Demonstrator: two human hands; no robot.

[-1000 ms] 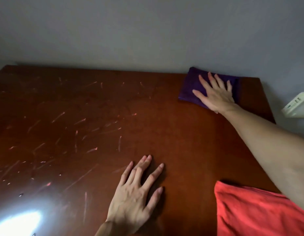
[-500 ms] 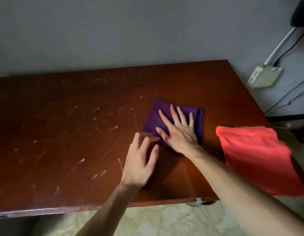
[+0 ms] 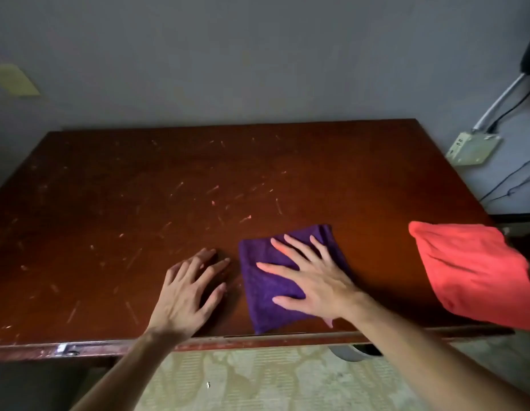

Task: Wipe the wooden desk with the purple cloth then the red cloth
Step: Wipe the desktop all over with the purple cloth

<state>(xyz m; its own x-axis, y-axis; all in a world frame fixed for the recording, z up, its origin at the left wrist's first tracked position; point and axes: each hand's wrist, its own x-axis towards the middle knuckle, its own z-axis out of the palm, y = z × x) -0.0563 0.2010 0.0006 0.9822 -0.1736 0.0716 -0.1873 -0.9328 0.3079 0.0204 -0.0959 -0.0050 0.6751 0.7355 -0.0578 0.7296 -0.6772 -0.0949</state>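
- Flat, with fingers spread, the right hand (image 3: 312, 284) presses on the purple cloth (image 3: 275, 280) at lower centre, near the wooden desk (image 3: 139, 218) front edge.
- Left hand (image 3: 188, 295) rests open-palmed on the wood, just beside the cloth.
- Red cloth (image 3: 471, 268) lies at the right, overhanging the desk's corner.

Tabletop (image 3: 287, 173): dark reddish wood, we see low sheen, many pale scratches and nicks (densest left and centre). Front edge worn, small metal fitting (image 3: 63, 348) shining there. Purple cloth (image 3: 266, 289): we read it as napped, towel-like, matt. Red cloth (image 3: 471, 271): thinner fabric, smoother, matt, soft creases. Wall (image 3: 257, 54): matt grey paint. Wall box (image 3: 472, 148): pale plastic, dull.
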